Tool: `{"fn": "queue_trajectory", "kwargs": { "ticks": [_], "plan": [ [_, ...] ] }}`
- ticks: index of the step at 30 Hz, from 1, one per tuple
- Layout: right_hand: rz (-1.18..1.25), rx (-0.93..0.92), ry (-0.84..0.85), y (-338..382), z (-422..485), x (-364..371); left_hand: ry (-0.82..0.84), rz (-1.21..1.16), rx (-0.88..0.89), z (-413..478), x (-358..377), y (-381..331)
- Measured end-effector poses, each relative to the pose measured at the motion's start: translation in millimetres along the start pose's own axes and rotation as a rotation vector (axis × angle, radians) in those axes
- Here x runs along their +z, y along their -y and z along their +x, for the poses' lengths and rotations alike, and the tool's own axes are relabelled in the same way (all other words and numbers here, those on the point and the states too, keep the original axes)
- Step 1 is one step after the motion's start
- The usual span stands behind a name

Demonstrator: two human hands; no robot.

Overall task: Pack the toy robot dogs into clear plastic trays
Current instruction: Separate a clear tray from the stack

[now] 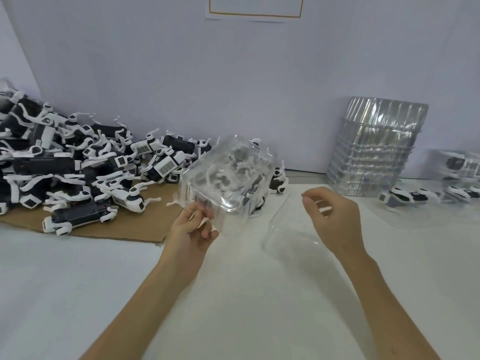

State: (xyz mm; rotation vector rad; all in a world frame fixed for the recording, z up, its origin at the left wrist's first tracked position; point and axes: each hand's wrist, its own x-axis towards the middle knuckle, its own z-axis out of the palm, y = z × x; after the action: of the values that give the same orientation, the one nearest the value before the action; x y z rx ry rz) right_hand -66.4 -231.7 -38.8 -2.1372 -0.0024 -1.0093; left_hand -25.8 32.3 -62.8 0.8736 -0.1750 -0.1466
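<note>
My left hand [193,229] pinches the near edge of a clear plastic tray [228,175] and holds it tilted up above the table, in front of the toy pile. A second clear tray [288,237] lies flat on the white table under my right hand [335,219]. The right hand hovers with fingers loosely curled and nothing visible in it. A big heap of black-and-white toy robot dogs [78,165] covers a cardboard sheet [124,227] at the left.
A tall stack of clear trays [374,146] leans against the wall at the right. Beside it lie packed trays with robot dogs [457,175] and a few loose dogs [405,196]. A white wall rises behind the table.
</note>
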Motion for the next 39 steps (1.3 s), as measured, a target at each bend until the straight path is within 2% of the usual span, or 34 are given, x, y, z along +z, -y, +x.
{"fn": "queue_trajectory", "kwargs": {
  "ticks": [3,6,8,10,14,16,20,22,26,28,32,34,36,39],
  "plan": [
    [0.120,-0.301,-0.147,14,-7,7,0.037,0.062,0.011,-2,-1,2],
    [0.135,-0.462,0.004,32,-21,25,0.124,0.118,0.016,-4,3,8],
    [0.065,-0.475,0.120,39,-30,39,0.176,0.119,0.024,-5,5,12],
    [0.003,-0.477,0.139,39,-34,47,0.193,0.126,0.040,-6,6,14],
    [0.040,-0.487,-0.047,30,-25,40,0.192,0.328,0.080,-8,4,17],
    [0.018,-0.414,-0.141,23,-7,27,0.192,0.395,0.052,-9,5,21],
    [-0.164,-0.312,-0.153,-1,52,-8,0.185,0.466,0.038,-13,8,22],
    [-0.288,-0.274,-0.065,-17,86,-21,0.161,0.472,0.016,-12,8,21],
    [-0.742,0.029,0.273,-55,135,-38,0.127,0.442,-0.019,-9,7,20],
    [-0.817,0.051,0.370,-60,132,-35,0.118,0.426,-0.031,-8,6,19],
    [-0.450,-0.035,0.271,-40,98,-2,0.099,0.424,-0.040,-6,6,18],
    [-0.319,0.006,0.468,-29,80,14,0.086,0.437,-0.059,-7,5,18],
    [-0.365,0.035,0.722,-24,63,28,0.058,0.462,-0.086,-7,5,16],
    [-0.376,0.045,0.819,-15,52,35,0.020,0.547,-0.117,-8,5,14]
  ]
}}
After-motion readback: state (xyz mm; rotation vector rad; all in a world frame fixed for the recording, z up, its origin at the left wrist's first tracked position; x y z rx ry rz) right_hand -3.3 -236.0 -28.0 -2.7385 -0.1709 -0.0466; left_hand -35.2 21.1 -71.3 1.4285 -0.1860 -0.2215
